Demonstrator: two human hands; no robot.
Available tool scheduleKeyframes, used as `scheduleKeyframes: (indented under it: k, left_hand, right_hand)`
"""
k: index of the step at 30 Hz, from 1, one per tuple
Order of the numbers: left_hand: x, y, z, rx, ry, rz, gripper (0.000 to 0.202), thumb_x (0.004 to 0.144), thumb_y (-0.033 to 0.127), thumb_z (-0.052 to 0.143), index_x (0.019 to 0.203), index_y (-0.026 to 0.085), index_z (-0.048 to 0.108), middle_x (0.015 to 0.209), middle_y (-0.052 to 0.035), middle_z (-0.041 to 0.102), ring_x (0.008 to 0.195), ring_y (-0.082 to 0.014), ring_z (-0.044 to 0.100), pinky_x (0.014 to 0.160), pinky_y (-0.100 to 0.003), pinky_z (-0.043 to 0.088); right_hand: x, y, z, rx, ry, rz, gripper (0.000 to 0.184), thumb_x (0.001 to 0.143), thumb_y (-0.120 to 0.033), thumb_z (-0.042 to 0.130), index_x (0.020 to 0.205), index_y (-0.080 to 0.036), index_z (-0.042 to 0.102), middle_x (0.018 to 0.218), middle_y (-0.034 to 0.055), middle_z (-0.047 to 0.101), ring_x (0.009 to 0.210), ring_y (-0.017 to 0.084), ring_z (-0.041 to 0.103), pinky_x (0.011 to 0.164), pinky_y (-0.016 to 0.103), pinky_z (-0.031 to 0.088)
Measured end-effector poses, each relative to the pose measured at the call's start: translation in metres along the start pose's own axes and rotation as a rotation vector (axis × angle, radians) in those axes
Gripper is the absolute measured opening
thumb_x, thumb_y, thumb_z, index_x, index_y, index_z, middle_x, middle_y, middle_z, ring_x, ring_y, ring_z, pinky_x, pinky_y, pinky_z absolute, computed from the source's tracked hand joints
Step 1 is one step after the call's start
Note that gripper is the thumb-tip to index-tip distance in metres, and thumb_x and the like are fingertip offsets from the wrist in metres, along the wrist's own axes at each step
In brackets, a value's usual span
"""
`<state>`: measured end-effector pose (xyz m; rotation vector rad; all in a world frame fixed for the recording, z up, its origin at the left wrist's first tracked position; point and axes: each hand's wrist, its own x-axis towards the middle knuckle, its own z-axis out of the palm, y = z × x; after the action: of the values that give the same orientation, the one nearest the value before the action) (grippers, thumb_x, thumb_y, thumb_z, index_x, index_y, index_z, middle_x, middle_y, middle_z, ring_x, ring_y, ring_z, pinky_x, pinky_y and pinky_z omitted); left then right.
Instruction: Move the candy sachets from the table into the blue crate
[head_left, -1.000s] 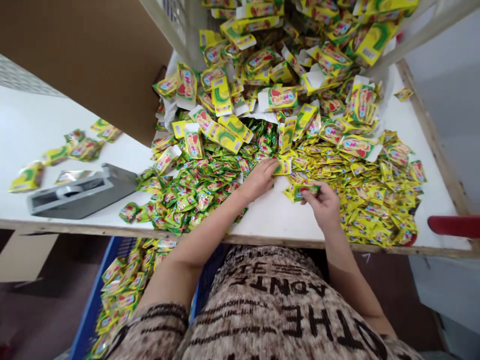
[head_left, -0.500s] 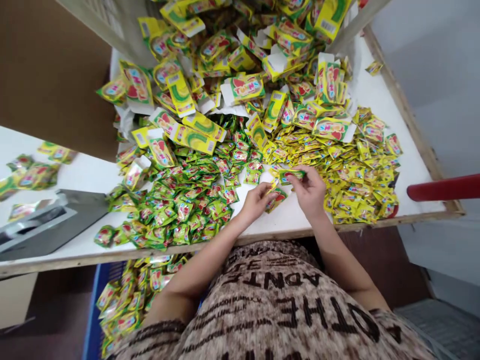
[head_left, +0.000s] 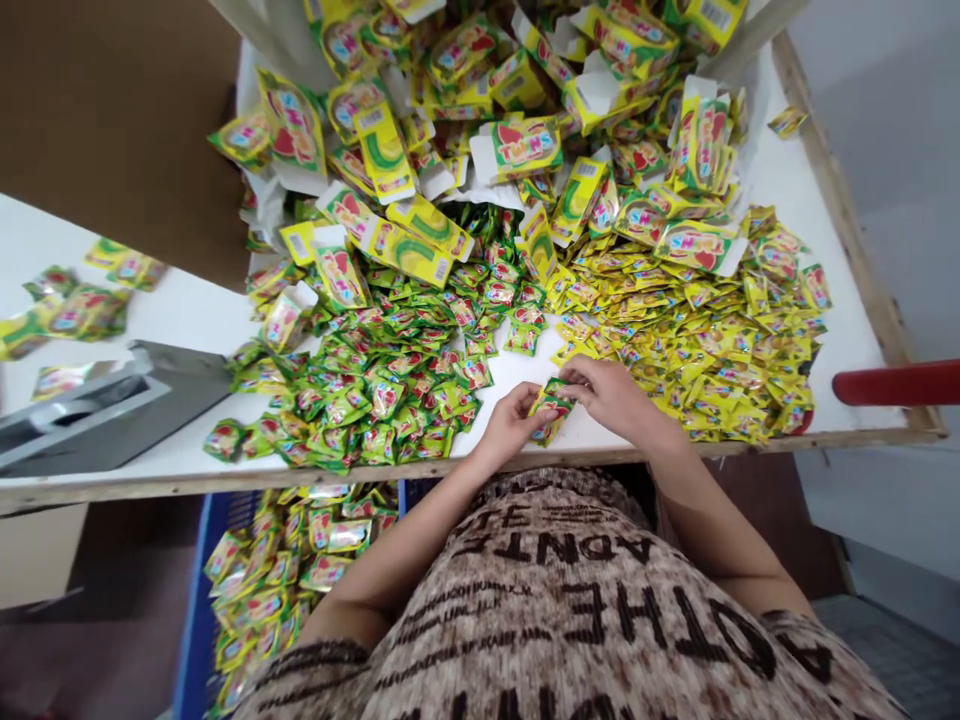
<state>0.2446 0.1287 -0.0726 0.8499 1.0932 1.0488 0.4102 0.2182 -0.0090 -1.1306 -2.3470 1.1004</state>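
Near the front edge of the white table, both hands meet over a small green, yellow and red candy box (head_left: 553, 410). My left hand (head_left: 514, 424) is closed on its left side, with the thumb across the front. The fingers of my right hand (head_left: 611, 398) pinch together at the box's upper end; whether a sachet is also between them is hidden. Left of the hands spreads a heap of green candy sachets (head_left: 386, 395). A heap of yellow sachets (head_left: 697, 350) lies close on the right.
Behind the sachets rises a big pile of printed candy boxes (head_left: 517, 147), many with open flaps. A brown carton (head_left: 112, 130) and a grey metal device (head_left: 165, 410) stand left. A red bar (head_left: 896, 384) juts in from the right. Below the table, a blue crate (head_left: 196, 600) holds filled packs.
My right hand has come down toward the table edge, bringing its fingers to the box beside my left hand. The green and yellow pieces held up between the hands no longer show. The view has shifted slightly.
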Motion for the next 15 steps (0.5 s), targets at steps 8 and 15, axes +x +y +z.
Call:
scheduleKeyframes:
  k: [8,15]
  left_hand:
    - [-0.022,0.006,-0.006,-0.151,0.058,-0.013,0.036,0.076,0.04,0.075,0.1,0.016,0.063,0.094,-0.0027,0.068,0.09,-0.0152,0.06,0.085,-0.025,0.044]
    - [-0.024,0.027,-0.016,-0.358,0.093,-0.278,0.018,0.065,0.024,0.078,0.079,0.014,0.072,0.078,-0.0019,0.069,0.076,-0.0138,0.059,0.078,-0.024,0.044]
  right_hand:
    - [-0.025,0.004,0.032,0.192,0.173,-0.025,0.016,0.09,-0.028,0.059,0.092,-0.022,0.074,0.106,0.009,0.065,0.102,0.023,0.058,0.09,0.041,0.047]
    - [-0.031,-0.012,0.051,0.869,0.012,0.445,0.03,0.072,-0.04,0.074,0.088,-0.019,0.061,0.058,-0.0057,0.054,0.042,0.008,0.045,0.038,0.02,0.034]
